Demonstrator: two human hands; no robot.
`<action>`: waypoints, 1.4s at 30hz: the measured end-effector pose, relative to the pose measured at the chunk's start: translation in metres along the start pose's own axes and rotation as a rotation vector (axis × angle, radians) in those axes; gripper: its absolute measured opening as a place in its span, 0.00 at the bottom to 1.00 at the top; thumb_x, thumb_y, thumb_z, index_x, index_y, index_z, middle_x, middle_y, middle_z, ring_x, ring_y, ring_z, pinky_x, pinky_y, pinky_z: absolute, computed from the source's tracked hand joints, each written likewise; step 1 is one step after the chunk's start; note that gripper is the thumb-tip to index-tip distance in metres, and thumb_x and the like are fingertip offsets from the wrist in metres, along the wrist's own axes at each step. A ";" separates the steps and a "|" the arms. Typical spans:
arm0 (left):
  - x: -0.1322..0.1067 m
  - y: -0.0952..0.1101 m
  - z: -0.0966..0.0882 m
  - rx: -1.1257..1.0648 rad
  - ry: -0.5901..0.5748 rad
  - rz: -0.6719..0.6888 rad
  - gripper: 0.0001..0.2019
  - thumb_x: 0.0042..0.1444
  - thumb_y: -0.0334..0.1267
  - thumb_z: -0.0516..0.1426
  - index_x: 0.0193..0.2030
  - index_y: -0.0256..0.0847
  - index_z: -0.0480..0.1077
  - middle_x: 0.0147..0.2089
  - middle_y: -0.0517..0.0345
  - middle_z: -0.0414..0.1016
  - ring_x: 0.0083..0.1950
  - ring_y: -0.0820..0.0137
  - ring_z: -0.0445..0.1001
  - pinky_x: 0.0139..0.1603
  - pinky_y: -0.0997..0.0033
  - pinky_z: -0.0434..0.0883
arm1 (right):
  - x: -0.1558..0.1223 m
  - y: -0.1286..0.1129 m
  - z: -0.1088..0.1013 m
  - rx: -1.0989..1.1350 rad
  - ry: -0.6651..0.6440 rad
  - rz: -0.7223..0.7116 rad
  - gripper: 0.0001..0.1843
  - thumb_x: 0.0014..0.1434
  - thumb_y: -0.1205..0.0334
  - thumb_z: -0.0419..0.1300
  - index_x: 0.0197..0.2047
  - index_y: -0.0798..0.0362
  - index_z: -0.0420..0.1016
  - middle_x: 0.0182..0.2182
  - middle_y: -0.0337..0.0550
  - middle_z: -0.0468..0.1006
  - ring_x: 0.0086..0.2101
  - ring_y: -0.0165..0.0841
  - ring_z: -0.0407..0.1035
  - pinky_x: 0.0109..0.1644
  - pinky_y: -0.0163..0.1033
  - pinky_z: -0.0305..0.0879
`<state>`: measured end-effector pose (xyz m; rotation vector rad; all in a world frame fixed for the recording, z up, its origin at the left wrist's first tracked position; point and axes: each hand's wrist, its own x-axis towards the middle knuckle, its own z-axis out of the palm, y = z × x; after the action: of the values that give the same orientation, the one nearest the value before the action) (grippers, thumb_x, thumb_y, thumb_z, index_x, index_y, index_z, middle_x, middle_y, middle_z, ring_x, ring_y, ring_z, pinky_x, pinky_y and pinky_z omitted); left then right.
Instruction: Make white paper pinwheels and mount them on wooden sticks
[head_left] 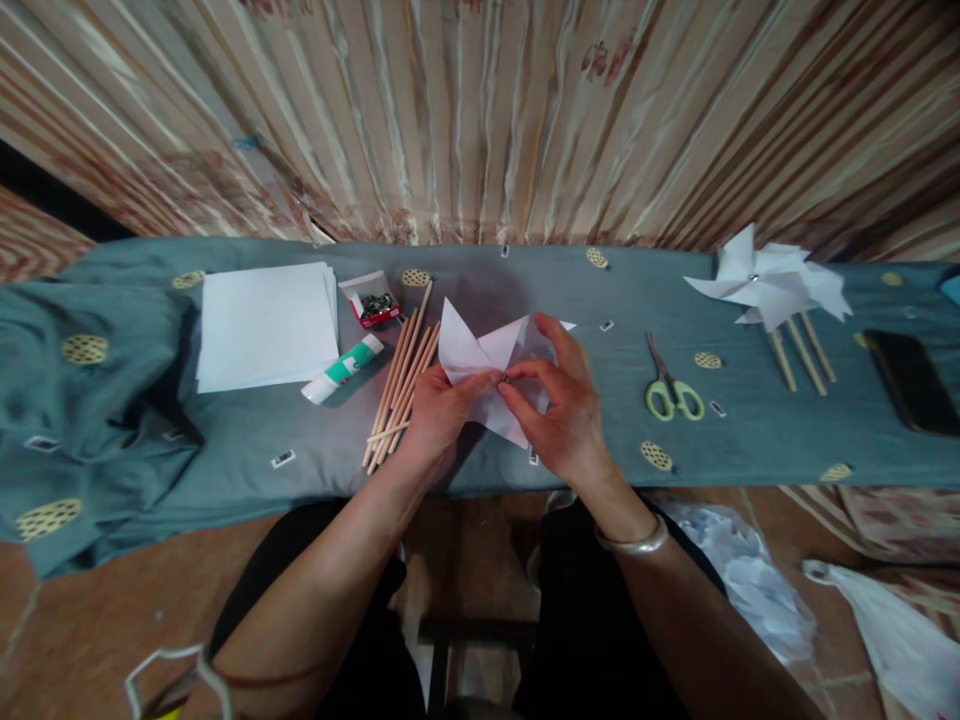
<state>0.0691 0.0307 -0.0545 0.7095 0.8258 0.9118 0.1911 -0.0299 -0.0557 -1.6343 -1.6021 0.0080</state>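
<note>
A white paper pinwheel [472, 345] with its blades folded inward is held over the near middle of the table. My left hand [446, 405] grips its left side, with the thumb pressed on the centre. From the right, my right hand [559, 400] closes its thumb and fingertips on the pinwheel at the same centre. A tiny dark spot shows between the fingertips; what it is I cannot make out. Just left of my left hand lies a bunch of wooden sticks [401, 385]. Scissors with green handles [671, 390] rest to the right of my right hand.
White paper sheets [266, 325], a glue stick [343, 370] and a red box of small metal pins [373, 303] lie on the left. Finished-looking pinwheels on sticks [772, 280] and a dark phone [913, 382] are on the right. A curtain [480, 120] hangs behind the cloth-covered table [570, 280].
</note>
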 end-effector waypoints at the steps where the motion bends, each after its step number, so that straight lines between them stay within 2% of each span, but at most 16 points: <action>1: 0.000 0.000 0.001 0.006 0.009 0.001 0.15 0.34 0.34 0.70 0.32 0.36 0.78 0.29 0.56 0.81 0.28 0.71 0.75 0.34 0.72 0.71 | 0.000 -0.001 0.001 -0.016 0.005 -0.020 0.02 0.58 0.64 0.62 0.36 0.51 0.74 0.63 0.50 0.65 0.62 0.44 0.60 0.63 0.56 0.59; 6: 0.001 0.000 0.001 0.020 0.043 0.019 0.14 0.33 0.34 0.70 0.31 0.36 0.78 0.28 0.58 0.81 0.28 0.71 0.75 0.34 0.72 0.71 | 0.001 -0.007 -0.002 -0.026 0.050 -0.071 0.01 0.58 0.66 0.61 0.36 0.51 0.73 0.62 0.50 0.66 0.61 0.44 0.61 0.64 0.55 0.59; 11: 0.004 0.004 -0.005 0.013 0.054 0.080 0.14 0.35 0.34 0.70 0.32 0.37 0.78 0.31 0.57 0.82 0.30 0.70 0.77 0.35 0.71 0.72 | -0.001 0.001 -0.028 -0.014 0.063 0.002 0.03 0.58 0.61 0.62 0.36 0.50 0.74 0.63 0.47 0.65 0.61 0.45 0.61 0.64 0.58 0.58; 15: 0.006 0.009 -0.014 0.020 0.122 0.106 0.15 0.36 0.36 0.70 0.33 0.36 0.77 0.35 0.54 0.82 0.34 0.67 0.78 0.38 0.69 0.73 | -0.016 0.028 -0.042 -0.158 -0.011 0.036 0.06 0.59 0.58 0.61 0.37 0.50 0.75 0.63 0.46 0.64 0.61 0.49 0.61 0.63 0.63 0.56; 18: 0.007 0.010 -0.018 0.001 0.132 0.096 0.16 0.35 0.36 0.70 0.34 0.35 0.77 0.36 0.53 0.82 0.36 0.67 0.78 0.40 0.69 0.73 | -0.030 0.044 -0.039 -0.253 -0.132 0.012 0.07 0.60 0.58 0.59 0.36 0.52 0.75 0.63 0.50 0.65 0.60 0.50 0.62 0.61 0.62 0.58; 20: 0.006 0.010 -0.018 -0.009 0.122 0.079 0.17 0.35 0.36 0.70 0.35 0.35 0.77 0.35 0.53 0.82 0.35 0.67 0.78 0.39 0.69 0.73 | -0.035 0.046 -0.037 -0.282 -0.202 -0.017 0.08 0.60 0.58 0.59 0.38 0.53 0.76 0.62 0.53 0.66 0.59 0.50 0.63 0.60 0.62 0.60; 22: 0.005 0.008 -0.016 -0.015 0.122 0.069 0.16 0.35 0.35 0.70 0.34 0.36 0.77 0.34 0.54 0.82 0.34 0.68 0.78 0.38 0.70 0.73 | -0.034 0.040 -0.038 -0.273 -0.189 -0.029 0.09 0.61 0.59 0.59 0.42 0.53 0.76 0.61 0.54 0.68 0.58 0.49 0.64 0.60 0.61 0.61; 25: 0.004 0.007 -0.012 -0.022 0.114 0.082 0.14 0.35 0.33 0.70 0.32 0.37 0.77 0.34 0.56 0.82 0.32 0.69 0.78 0.37 0.71 0.73 | -0.026 0.021 -0.045 -0.184 -0.069 -0.024 0.14 0.61 0.60 0.59 0.50 0.50 0.74 0.61 0.51 0.67 0.60 0.45 0.63 0.62 0.58 0.61; 28: 0.001 0.007 -0.006 -0.040 0.065 0.074 0.14 0.35 0.31 0.69 0.33 0.37 0.76 0.34 0.57 0.82 0.33 0.70 0.78 0.39 0.71 0.73 | -0.018 0.000 -0.048 -0.054 -0.108 -0.055 0.16 0.61 0.61 0.60 0.53 0.45 0.73 0.65 0.47 0.62 0.63 0.43 0.58 0.64 0.56 0.60; 31: -0.004 0.008 -0.003 -0.050 0.041 0.013 0.15 0.36 0.32 0.69 0.35 0.36 0.77 0.32 0.55 0.82 0.33 0.67 0.78 0.38 0.70 0.73 | -0.014 -0.013 -0.042 0.038 -0.169 -0.078 0.13 0.61 0.63 0.60 0.49 0.43 0.75 0.68 0.41 0.57 0.66 0.42 0.53 0.66 0.56 0.58; 36: -0.007 0.009 -0.003 -0.047 0.060 -0.021 0.16 0.34 0.32 0.69 0.34 0.35 0.77 0.30 0.55 0.81 0.31 0.67 0.78 0.35 0.71 0.73 | -0.013 -0.018 -0.031 0.075 -0.165 -0.053 0.04 0.61 0.64 0.60 0.37 0.46 0.77 0.67 0.39 0.57 0.65 0.42 0.54 0.67 0.56 0.56; 42: -0.008 0.009 -0.001 -0.066 0.073 -0.025 0.17 0.33 0.32 0.69 0.34 0.36 0.77 0.30 0.55 0.81 0.31 0.66 0.78 0.35 0.69 0.73 | -0.011 -0.017 -0.025 0.070 -0.115 0.068 0.03 0.60 0.60 0.61 0.36 0.48 0.76 0.67 0.42 0.58 0.65 0.43 0.56 0.66 0.57 0.57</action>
<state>0.0620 0.0279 -0.0456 0.6098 0.8635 0.9431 0.1882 -0.0550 -0.0360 -1.6588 -1.6129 0.1953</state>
